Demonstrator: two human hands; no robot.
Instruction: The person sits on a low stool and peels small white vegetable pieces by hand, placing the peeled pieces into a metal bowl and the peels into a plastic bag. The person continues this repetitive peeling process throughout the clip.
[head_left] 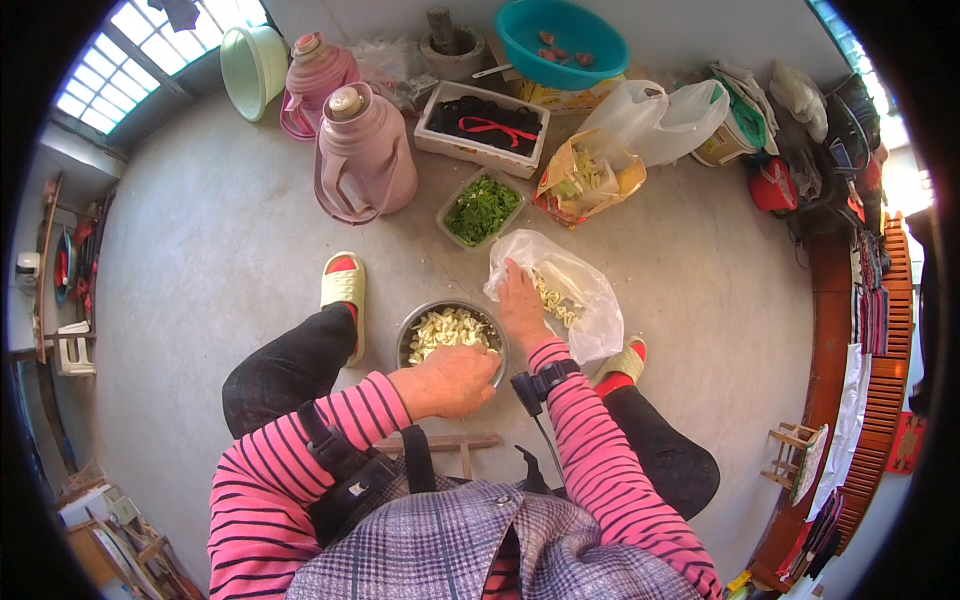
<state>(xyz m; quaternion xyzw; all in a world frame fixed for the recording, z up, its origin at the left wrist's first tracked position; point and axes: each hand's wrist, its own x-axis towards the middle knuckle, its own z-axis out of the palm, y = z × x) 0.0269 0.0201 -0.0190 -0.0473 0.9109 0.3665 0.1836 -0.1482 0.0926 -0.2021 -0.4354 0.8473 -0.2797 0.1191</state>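
Note:
A round metal bowl [404,349] full of small pale cream pieces [447,330] sits on the floor between my feet. My left hand [452,381] reaches across the bowl's near right side, its fingers curled down at the pieces; what they hold is hidden. Right of the bowl lies a clear plastic bag [597,325], its mouth spread, with more curled pale pieces [556,298] inside. My right hand [521,305] is closed on the bag's left edge, beside the bowl's rim. Ahead stands a clear tub [445,232] of chopped green leaves [483,210].
Two pink vacuum flasks [372,160] stand ahead on the left, near a pale green basin [252,72]. A white foam box [475,150], an open yellow bag [590,190], a white plastic bag [668,125] and a teal basin [562,45] line the back. Small stools [795,462] stand far right.

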